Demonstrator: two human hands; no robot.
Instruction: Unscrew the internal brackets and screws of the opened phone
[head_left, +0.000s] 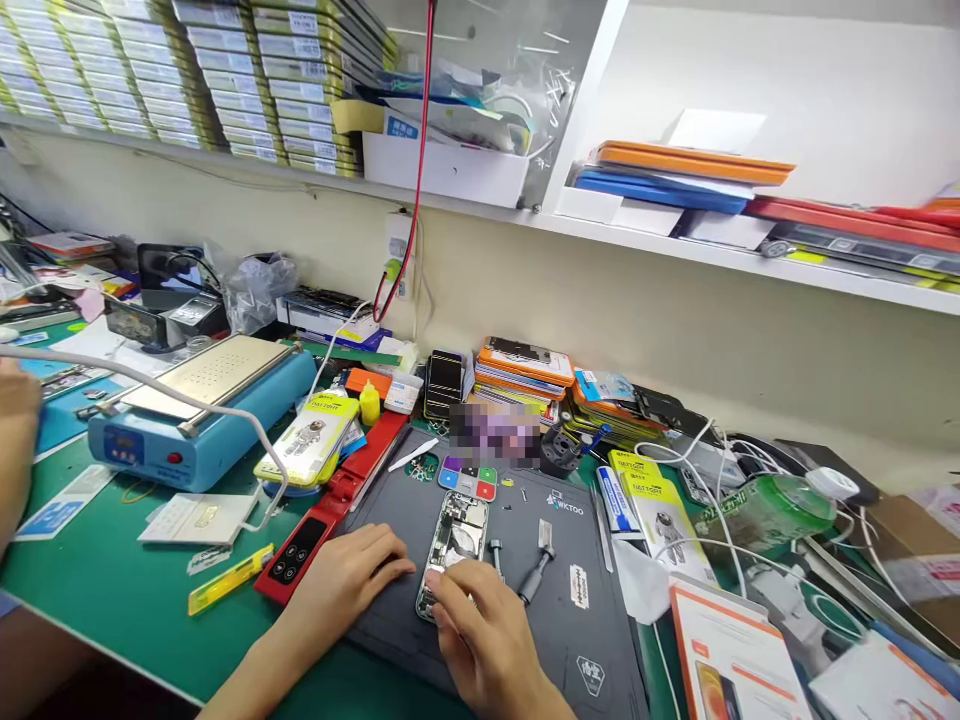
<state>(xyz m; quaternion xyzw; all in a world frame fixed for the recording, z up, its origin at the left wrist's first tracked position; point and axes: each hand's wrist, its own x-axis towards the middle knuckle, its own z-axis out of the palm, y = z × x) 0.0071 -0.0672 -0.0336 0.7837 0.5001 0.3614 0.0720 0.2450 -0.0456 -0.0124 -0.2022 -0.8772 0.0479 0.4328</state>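
Both hands on opened phone (454, 545) mid dark mat (525, 590): left hand (352, 585) flat beside it, right hand (480, 625) fingertips covering lower end, actual pinch hidden; bare mat right of screwdriver (534, 578)

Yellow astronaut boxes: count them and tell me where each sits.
2. One yellow astronaut box leans on the blue heating plate machine, left of the grey work mat. The other yellow astronaut box lies right of the mat. More may be hidden in the clutter.
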